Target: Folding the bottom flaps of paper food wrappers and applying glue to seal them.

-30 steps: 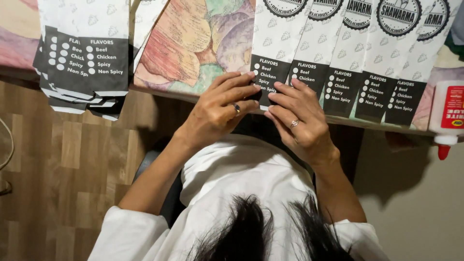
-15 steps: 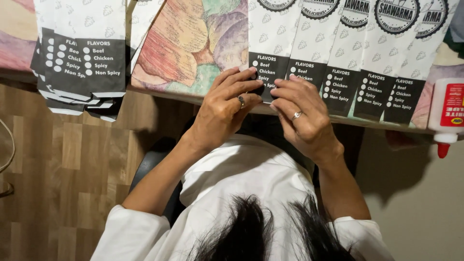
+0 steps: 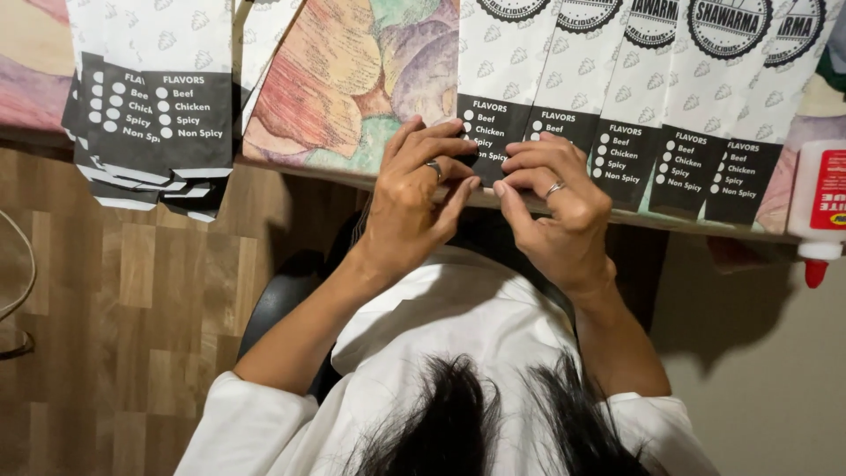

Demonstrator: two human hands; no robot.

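Five overlapping paper bags [image 3: 617, 97] in a row at surface [image 3: 344, 97] edge. Left hand [image 3: 414, 198] and right hand [image 3: 551, 207] together, both pinching the leftmost bag [image 3: 498, 84] bottom edge. One bag stack [image 3: 154, 115] left, one glue bottle [image 3: 824, 207] right.

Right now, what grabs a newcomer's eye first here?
Both hands, left hand and right hand, pinching the black bottom edge of a paper bag at the table edge, centre of view. To the right, a row of bags overlaps like shingles; at far left a stack of bags hangs over the edge. A glue bottle lies at far right.
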